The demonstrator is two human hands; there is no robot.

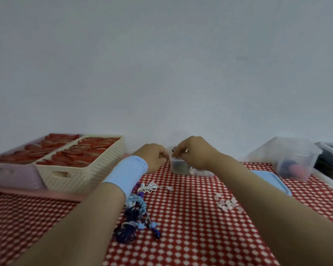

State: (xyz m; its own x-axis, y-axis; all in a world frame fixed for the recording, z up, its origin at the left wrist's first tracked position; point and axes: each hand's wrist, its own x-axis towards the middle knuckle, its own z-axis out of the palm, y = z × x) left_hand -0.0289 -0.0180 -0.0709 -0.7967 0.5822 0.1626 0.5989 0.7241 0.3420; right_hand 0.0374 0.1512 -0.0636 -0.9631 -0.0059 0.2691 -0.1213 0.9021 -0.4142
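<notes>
Tub position: the small clear tub (181,167) stood at the far edge of the checked cloth (190,237), close to the wall and between the two hands.
Left hand: the left hand (154,156), with a pale blue cuff on the wrist, had its fingers curled and their tips at the tub's left rim. Could not tell whether they pinched the rim or only touched it.
Right hand: the right hand (194,152) arched over the tub's mouth, fingertips bunched downward. A pinch on something small seemed likely, but the thing itself could not be made out.
Handling, tub: judged light, thin-walled and smooth, so apt to skid or tip if tugged from one side. Best steadied at the rim or by two opposite walls.
Handling, contents: dark and pale bits showed inside, probably beads. They looked tiny, hard and quick to roll, which called for a fingertip pinch.
Nearby stock: pale beads (227,203) lay loose near the right forearm. Blue and purple cords (136,214) and a white cord (150,187) lay beside the left forearm.
Hidden: both hands' fingertips were turned away from the camera. The right forearm covered part of a blue lid (271,181).
Unclear: the tub's contents were blurred. The red pieces in the cream basket (81,164) could not be identified. The clear bin (288,156) was cloudy.
</notes>
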